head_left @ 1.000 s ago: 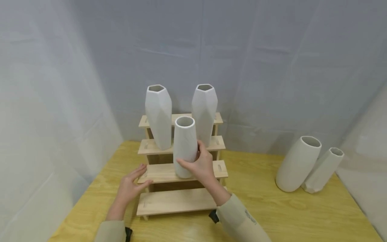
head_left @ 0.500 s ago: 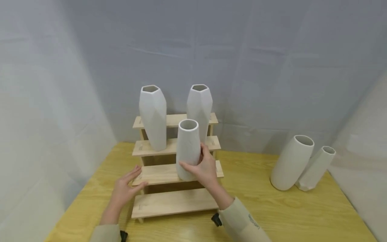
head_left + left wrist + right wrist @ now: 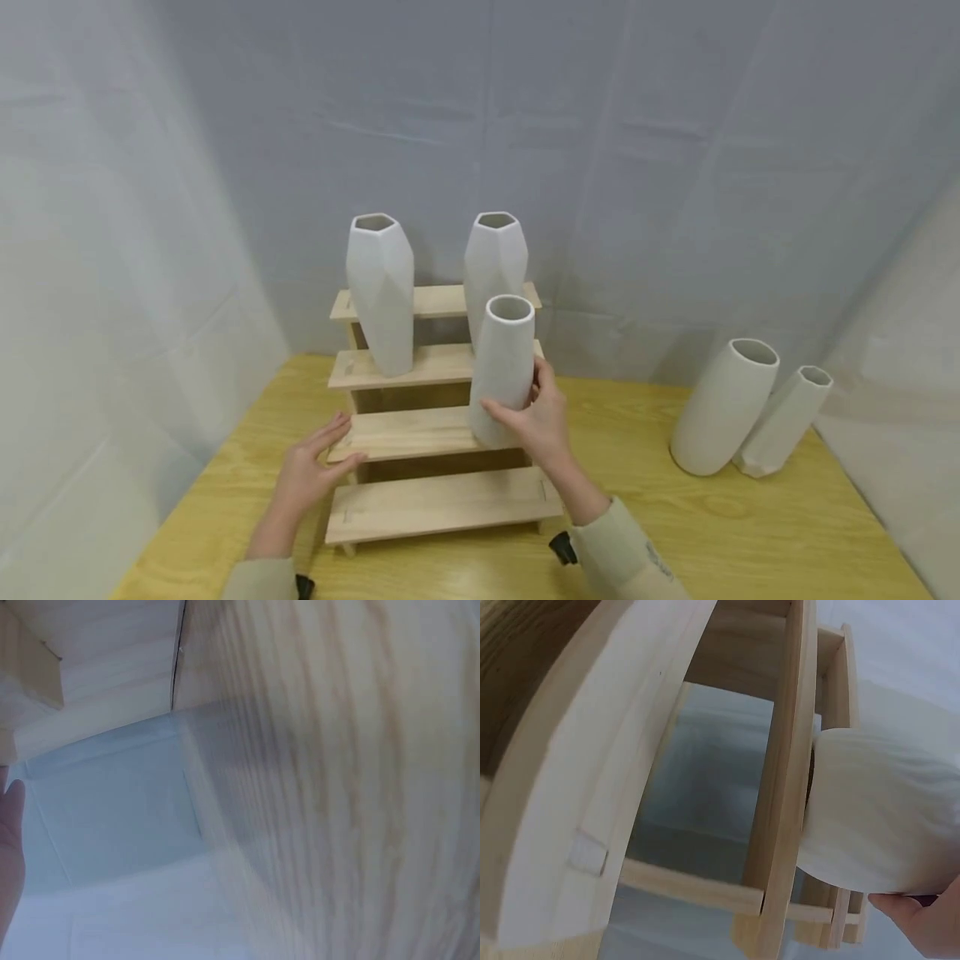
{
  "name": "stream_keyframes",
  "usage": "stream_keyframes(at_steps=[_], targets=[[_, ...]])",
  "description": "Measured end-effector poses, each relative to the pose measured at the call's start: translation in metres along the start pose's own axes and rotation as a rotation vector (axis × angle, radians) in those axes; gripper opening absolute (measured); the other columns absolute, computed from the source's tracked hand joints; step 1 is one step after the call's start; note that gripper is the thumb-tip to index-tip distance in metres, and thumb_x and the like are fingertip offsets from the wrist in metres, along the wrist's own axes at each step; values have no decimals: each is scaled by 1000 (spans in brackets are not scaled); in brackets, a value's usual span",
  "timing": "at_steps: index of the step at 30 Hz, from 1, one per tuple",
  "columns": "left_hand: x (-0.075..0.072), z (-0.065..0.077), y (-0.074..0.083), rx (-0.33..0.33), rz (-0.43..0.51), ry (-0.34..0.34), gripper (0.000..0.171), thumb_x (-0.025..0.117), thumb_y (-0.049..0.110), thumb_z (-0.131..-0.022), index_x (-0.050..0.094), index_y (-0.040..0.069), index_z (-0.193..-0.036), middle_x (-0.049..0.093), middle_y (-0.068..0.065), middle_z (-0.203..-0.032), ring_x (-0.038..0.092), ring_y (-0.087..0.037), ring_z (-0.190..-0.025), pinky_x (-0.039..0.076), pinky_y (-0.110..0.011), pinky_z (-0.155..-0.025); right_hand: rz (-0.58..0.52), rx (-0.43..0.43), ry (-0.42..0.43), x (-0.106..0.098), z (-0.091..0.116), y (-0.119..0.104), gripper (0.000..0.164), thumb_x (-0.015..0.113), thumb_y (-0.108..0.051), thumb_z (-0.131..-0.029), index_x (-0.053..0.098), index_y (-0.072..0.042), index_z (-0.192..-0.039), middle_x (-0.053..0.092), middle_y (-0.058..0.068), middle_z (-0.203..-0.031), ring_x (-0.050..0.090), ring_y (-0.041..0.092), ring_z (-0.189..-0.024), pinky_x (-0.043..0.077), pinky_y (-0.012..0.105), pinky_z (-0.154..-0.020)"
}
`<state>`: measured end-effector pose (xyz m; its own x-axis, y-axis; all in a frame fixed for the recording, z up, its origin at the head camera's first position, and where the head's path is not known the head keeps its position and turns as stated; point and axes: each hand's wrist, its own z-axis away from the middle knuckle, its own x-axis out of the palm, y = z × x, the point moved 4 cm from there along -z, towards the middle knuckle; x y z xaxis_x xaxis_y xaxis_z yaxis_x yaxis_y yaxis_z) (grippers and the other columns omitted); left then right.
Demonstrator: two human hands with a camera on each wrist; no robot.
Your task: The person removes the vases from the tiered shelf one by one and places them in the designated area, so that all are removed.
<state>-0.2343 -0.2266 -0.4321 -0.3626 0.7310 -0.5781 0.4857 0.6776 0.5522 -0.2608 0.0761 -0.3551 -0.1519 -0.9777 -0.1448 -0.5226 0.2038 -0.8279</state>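
Observation:
A smooth white vase (image 3: 504,375) stands upright at the right part of the second tier from the bottom of a wooden step stand (image 3: 442,504). Curled round its lower right side, my right hand (image 3: 542,417) grips it, thumb in front; the right wrist view shows this vase (image 3: 885,814) against the tier's edge. My left hand (image 3: 307,467) rests at the left end of that same tier, fingers fairly straight and thumb spread apart. Two faceted white vases, a left one (image 3: 382,292) and a right one (image 3: 495,258), stand on a higher tier; the gripped vase partly hides the right one.
On the yellow wooden table (image 3: 637,517), right of the stand, a rounded white vase (image 3: 723,408) and a slimmer faceted vase (image 3: 783,425) stand side by side. Pale cloth (image 3: 600,167) hangs behind the table and at both sides.
My right hand has moved the smooth vase rightward along the tier, from near the middle to the right part. The left hand stays at the tier's left end. The head view shifted slightly.

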Motion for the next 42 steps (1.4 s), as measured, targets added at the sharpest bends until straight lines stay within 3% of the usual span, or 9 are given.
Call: stream_keyframes(at_steps=[5,9,20,27,32,36,42], targets=[[1,-2,0,21,-10,8,52,79,10,-63,59,-9,-107,54,-19,-116,48,-36,-108,25,-4,-90,28,0,44,-14,-4,10,71,81,-6,-60,42,3,-119,53,19,-112,53,30,-99,48,43,-80],[1,-2,-2,-12,-5,-16,53,78,13,-65,58,-8,-109,52,-17,-119,47,-34,-110,25,-3,-89,49,2,60,-22,-4,11,71,81,-10,-61,42,2,-119,53,17,-111,53,29,-98,49,43,-78],[0,-1,-6,-30,-18,-31,54,77,16,-67,57,-6,-111,52,-18,-120,46,-30,-112,25,-4,-90,58,14,122,-46,-5,17,74,82,-4,-59,41,5,-120,52,23,-111,52,33,-98,48,46,-79],[1,-2,-3,15,-3,-11,53,79,13,-64,59,-6,-109,54,-18,-117,44,-17,-114,26,-4,-90,118,52,169,-65,-5,23,73,81,-5,-61,40,6,-120,51,23,-112,51,32,-100,46,46,-82],[-1,-2,-3,4,9,-16,53,78,13,-65,58,-6,-110,53,-18,-118,42,-11,-115,25,-4,-90,138,45,206,-76,-4,26,70,80,-5,-62,40,7,-118,51,24,-110,51,32,-99,46,48,-81],[0,-2,-5,3,14,-15,54,78,12,-64,58,-6,-110,53,-18,-118,43,-14,-115,26,-5,-91,145,53,230,-85,-5,29,71,79,-5,-62,39,8,-120,49,24,-111,49,32,-100,45,49,-82],[0,-2,-3,51,36,8,52,79,8,-63,58,-9,-108,54,-21,-115,47,-25,-113,28,-7,-91,158,104,244,-97,-6,38,73,79,-8,-64,37,7,-122,49,24,-113,49,32,-101,44,49,-83]])
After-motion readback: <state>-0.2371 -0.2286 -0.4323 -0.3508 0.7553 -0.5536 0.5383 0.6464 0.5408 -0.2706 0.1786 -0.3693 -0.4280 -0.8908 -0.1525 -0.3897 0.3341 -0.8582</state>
